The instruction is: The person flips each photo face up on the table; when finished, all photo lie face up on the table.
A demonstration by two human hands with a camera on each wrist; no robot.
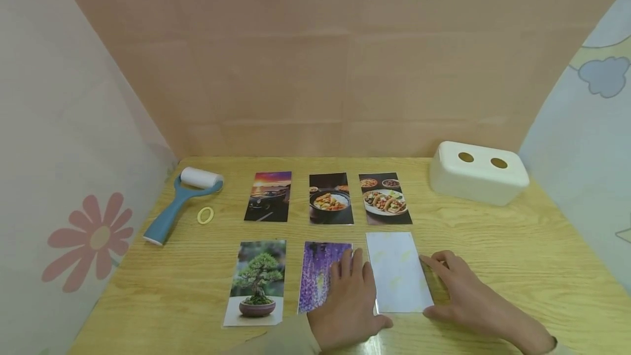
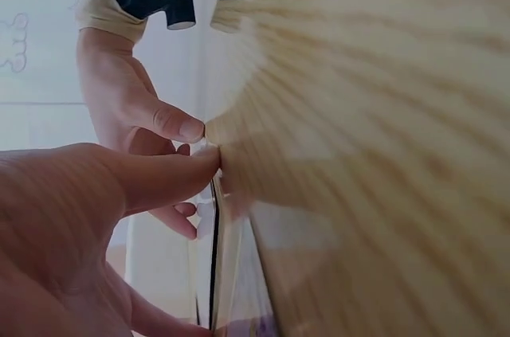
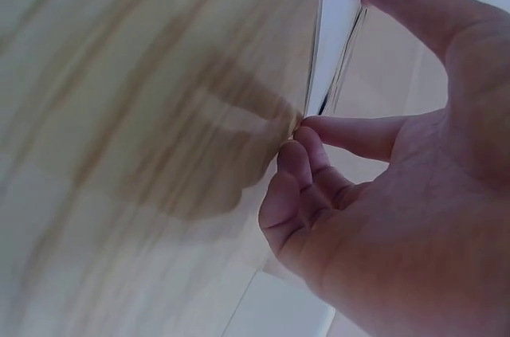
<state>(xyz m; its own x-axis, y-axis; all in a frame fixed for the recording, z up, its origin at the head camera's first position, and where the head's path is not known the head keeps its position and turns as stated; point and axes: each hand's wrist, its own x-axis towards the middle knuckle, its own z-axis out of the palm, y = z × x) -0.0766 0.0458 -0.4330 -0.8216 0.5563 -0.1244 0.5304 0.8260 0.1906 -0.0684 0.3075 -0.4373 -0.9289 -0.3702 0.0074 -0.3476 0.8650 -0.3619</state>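
Note:
A face-down white card (image 1: 399, 273) with faint yellow marks lies in the near row, at the right. My left hand (image 1: 349, 303) is along its left side, the thumb near the lower corner and the fingers reaching over the purple flower card (image 1: 315, 267). From the other side, my right hand (image 1: 460, 295) touches the white card's right edge with thumb and index finger spread apart. The right wrist view shows that hand's remaining fingers (image 3: 280, 197) bent low over the wood. In the left wrist view, the left thumb (image 2: 171, 178) meets the card's edge, facing the right hand (image 2: 119, 106).
A bonsai card (image 1: 258, 284) lies left of the flower card. Behind are a car-at-sunset card (image 1: 268, 196), a rice bowl card (image 1: 331, 200) and a taco card (image 1: 385, 200). A blue-handled lint roller (image 1: 170, 215), a yellow ring (image 1: 205, 215) and a white box (image 1: 478, 174) flank them.

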